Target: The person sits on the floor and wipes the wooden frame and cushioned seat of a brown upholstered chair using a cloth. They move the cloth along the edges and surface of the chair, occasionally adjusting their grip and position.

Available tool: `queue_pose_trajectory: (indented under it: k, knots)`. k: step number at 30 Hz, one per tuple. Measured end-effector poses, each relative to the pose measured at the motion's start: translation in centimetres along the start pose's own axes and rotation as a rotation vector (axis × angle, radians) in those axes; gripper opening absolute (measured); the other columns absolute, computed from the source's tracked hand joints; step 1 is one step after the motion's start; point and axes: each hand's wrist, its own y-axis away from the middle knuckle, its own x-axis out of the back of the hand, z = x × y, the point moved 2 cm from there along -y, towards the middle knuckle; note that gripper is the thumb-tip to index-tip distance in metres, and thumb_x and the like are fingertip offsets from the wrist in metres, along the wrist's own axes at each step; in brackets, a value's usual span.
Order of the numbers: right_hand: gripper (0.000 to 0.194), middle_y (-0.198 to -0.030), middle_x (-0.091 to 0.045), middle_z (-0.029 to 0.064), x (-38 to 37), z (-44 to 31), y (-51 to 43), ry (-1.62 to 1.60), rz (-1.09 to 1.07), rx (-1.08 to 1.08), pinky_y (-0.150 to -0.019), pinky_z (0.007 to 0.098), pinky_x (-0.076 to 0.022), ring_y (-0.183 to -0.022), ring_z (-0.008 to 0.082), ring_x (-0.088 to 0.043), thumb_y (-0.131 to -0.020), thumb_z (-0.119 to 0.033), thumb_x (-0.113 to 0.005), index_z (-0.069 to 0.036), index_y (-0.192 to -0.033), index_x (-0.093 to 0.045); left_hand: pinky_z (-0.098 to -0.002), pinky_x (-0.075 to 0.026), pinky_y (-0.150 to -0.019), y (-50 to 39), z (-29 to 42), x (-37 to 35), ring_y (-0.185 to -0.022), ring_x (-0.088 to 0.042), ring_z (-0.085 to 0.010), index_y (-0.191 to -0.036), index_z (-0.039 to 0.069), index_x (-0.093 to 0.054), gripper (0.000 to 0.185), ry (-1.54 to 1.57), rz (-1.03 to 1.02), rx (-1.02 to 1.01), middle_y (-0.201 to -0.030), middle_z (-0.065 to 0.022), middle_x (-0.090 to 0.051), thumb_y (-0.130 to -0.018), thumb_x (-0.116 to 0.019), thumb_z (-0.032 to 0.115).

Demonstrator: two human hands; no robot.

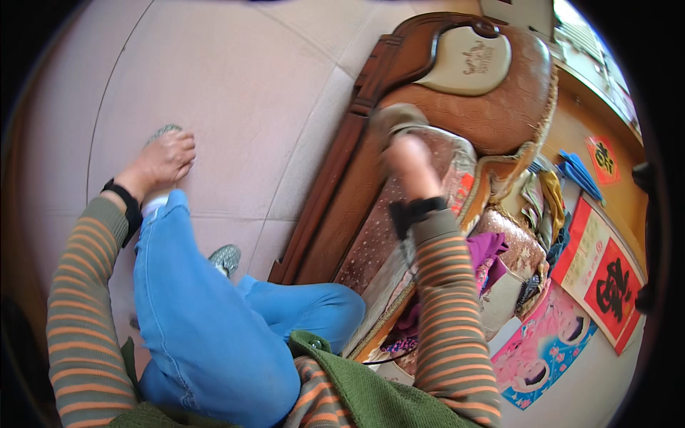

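Observation:
My left hand [165,156] hangs over one grey speckled shoe [163,131], its fingers curled in and nothing visible in them. Whether it touches the shoe cannot be told. My right hand [411,160], blurred, is above the sofa seat, with a taupe cloth [401,119] at its fingers. The cloth appears to be in its grip, though the fingertips are hidden. Just beyond it rises the brown leather sofa armrest [500,112] with dark wood trim. Beneath the hand lies a patterned seat cover [369,235].
Purple cloth [488,246] and other clothes lie on the sofa by my right forearm. Blue cloth [582,174] hangs behind the backrest. Red-and-white prints [604,278] and a pink-and-blue poster [546,348] are on the right. Pale floor tiles [225,107] stretch leftward.

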Motion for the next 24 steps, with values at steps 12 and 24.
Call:
queue_pose_trajectory:
  k: [12, 24]
  knots:
    - [0.027, -0.087, -0.065, 0.0135, 5.2, 3.1, 6.0, -0.703, 0.498, 0.31, -0.077, 0.0384, -0.0504, -0.086, 0.0286, -0.062, -0.067, -0.004, -0.059, -0.007, -0.093, -0.065, -0.0357, -0.044, -0.076, -0.7, 0.7, 0.8, -0.091, -0.054, -0.0225, -0.064, 0.007, -0.053, 0.011, -0.043, 0.069, -0.041, -0.077, -0.0064, -0.054, -0.066, -0.061, 0.014]
    - [0.031, -0.115, -0.057, 0.0194, 11.8, 11.8, -3.3, -0.231, 0.432, -0.414, -0.085, 0.0423, -0.0486, -0.103, 0.0373, -0.058, -0.084, -0.027, -0.051, -0.008, -0.104, -0.064, -0.036, -0.042, -0.078, -0.7, 0.8, 1.0, -0.091, -0.052, -0.0226, -0.068, 0.006, -0.054, 0.011, -0.066, -0.03, -0.004, -0.08, -0.0069, -0.053, -0.069, -0.06, 0.016]
